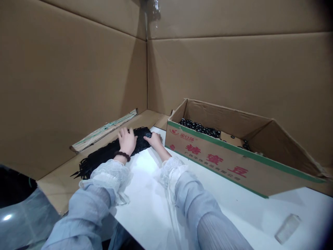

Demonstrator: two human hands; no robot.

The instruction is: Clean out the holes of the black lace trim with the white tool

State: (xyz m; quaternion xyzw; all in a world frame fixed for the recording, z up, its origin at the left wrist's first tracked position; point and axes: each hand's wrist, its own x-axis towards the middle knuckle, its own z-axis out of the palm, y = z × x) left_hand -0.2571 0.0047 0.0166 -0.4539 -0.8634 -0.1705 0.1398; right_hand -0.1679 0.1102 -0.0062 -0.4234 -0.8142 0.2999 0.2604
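A long, flat bundle of thin black looped strips [100,158] lies slantwise across a cardboard sheet and the edge of the white table; I cannot make out what the strips are. On top of it rests my left hand [127,141], its fingers apart and a dark band on the wrist. At the bundle's right end, my right hand [155,140] has thumb and fingers closed on the black strips. Both forearms wear pale blue sleeves with ruffled white cuffs.
An open cardboard box [218,158] with green edging and red characters stands to the right, holding many small black ring-like pieces [199,128]. Tall cardboard walls [234,69] enclose the back and left. A clear block-like object [288,228] lies on the white table [234,215].
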